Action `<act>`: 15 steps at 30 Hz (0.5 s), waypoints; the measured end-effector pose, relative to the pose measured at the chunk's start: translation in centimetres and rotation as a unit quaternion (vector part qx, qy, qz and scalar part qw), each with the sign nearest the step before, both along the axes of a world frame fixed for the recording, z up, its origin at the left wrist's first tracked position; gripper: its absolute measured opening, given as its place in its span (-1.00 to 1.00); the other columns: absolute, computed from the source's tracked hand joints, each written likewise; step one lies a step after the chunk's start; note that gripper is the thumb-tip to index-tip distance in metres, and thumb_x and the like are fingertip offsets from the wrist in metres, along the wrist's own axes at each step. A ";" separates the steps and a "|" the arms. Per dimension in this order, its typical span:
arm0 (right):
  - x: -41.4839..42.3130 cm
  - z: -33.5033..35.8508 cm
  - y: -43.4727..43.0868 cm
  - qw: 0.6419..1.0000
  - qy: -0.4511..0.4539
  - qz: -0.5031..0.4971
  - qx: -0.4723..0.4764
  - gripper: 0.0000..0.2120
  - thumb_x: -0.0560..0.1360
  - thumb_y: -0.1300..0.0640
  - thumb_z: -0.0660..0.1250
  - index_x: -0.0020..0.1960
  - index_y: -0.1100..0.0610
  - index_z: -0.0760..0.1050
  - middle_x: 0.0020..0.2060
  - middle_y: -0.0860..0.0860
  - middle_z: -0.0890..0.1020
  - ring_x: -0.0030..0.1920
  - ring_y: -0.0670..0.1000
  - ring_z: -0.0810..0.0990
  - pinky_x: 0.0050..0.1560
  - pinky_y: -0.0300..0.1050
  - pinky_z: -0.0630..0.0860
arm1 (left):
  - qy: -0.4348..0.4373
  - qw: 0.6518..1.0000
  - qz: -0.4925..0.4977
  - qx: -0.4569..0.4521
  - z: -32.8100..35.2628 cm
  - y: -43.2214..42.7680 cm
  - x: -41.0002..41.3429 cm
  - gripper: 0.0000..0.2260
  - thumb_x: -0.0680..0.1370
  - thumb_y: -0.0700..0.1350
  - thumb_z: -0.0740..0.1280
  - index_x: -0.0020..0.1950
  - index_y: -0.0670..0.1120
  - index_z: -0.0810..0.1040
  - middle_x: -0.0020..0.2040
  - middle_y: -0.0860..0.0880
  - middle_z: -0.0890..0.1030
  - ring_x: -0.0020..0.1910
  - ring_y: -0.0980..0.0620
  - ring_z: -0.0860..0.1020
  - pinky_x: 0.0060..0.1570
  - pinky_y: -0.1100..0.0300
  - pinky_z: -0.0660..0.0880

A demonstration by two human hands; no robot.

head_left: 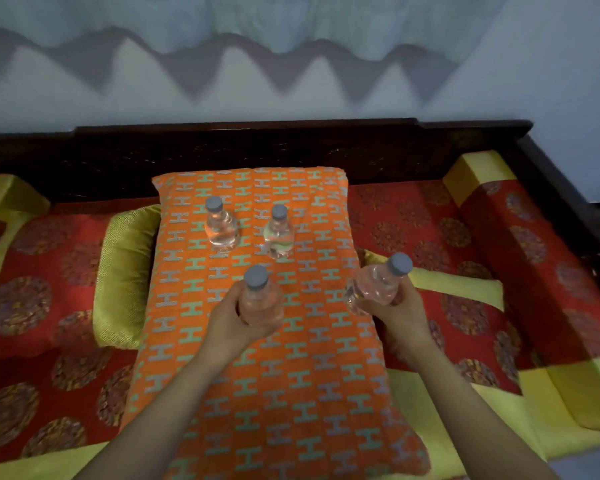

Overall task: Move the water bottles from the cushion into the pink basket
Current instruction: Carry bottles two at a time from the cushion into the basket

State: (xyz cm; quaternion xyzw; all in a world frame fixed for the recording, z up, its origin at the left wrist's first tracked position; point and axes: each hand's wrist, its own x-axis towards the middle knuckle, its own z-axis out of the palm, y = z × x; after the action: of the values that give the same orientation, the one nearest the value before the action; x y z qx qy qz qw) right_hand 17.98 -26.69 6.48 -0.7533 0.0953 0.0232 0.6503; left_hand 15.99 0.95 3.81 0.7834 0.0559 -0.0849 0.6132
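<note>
Through my head camera, I am looking down at an orange cushion (274, 341) patterned with grey and green H shapes, lying across a red and gold seat pad (49, 299) in a dark wooden frame (291, 147). Beyond the cushion a pale blue wall (291, 98) is carrying a zigzag shadow. A gold bolster (125, 275) is lying just left of the cushion, touching its edge, and a yellow-trimmed red armrest pad (520, 258) is sitting well to the cushion's right.

My left hand (234, 322) is wrapping around a clear bottle (258, 299) with a grey cap, holding it upright over the cushion's middle. My right hand (400, 311) is closing on another clear bottle (378, 287), tilted with its grey cap pointing up and to the right, just past the cushion's right edge.

Two more bottles are standing upright on the far part of the cushion, near each other but apart: the far left bottle (220, 226) and the far right bottle (278, 235), which is showing a greenish tint inside.

I am seeing no readable label or writing on any bottle.
</note>
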 end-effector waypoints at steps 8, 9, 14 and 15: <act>-12.8 4.3 -6.1 0.992 -0.008 -0.123 -0.033 -0.38 0.22 0.25 0.61 0.18 0.09 0.40 0.04 0.05 0.60 0.04 0.06 0.63 -0.02 0.00 0.56 | -0.050 0.998 -0.012 -0.041 5.8 -5.1 -6.2 -0.26 0.09 0.05 0.58 0.17 -0.12 0.38 0.00 -0.11 0.62 -0.09 -0.02 0.62 -0.05 -0.01 0.56; -14.8 5.3 -7.9 0.988 -0.013 -0.149 -0.036 -0.42 0.24 0.30 0.59 0.16 0.11 0.41 0.03 0.05 0.61 0.03 0.08 0.63 -0.02 0.02 0.57 | -0.055 0.997 -0.030 -0.045 6.7 -6.9 -6.9 -0.27 0.09 0.03 0.59 0.15 -0.14 0.39 0.00 -0.14 0.63 -0.08 -0.06 0.62 -0.04 -0.04 0.55; -21.6 8.3 -15.3 0.970 -0.019 -0.237 -0.039 -0.52 0.29 0.27 0.57 0.14 0.07 0.49 -0.02 0.03 0.66 -0.02 0.02 0.65 -0.02 0.02 0.55 | -0.053 0.992 -0.098 -0.063 9.5 -14.1 -8.9 -0.47 0.19 -0.17 0.59 0.07 -0.12 0.45 -0.11 -0.09 0.62 -0.21 0.13 0.60 -0.18 0.24 0.55; -23.1 9.0 -17.0 0.964 -0.019 -0.264 -0.040 -0.53 0.29 0.24 0.58 0.13 0.05 0.51 -0.02 0.02 0.67 0.00 0.02 0.65 0.01 0.02 0.56 | -0.056 0.990 -0.114 -0.068 9.9 -15.9 -9.4 -0.52 0.22 -0.25 0.59 0.03 -0.07 0.46 -0.14 -0.03 0.61 -0.24 0.21 0.59 -0.22 0.31 0.53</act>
State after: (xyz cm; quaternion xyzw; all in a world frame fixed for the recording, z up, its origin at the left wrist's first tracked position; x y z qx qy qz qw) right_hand -5.17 -43.71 15.44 -0.7272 0.2788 -0.1673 0.6045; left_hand 6.59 -14.98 13.69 0.7443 -0.0740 -0.1139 0.6538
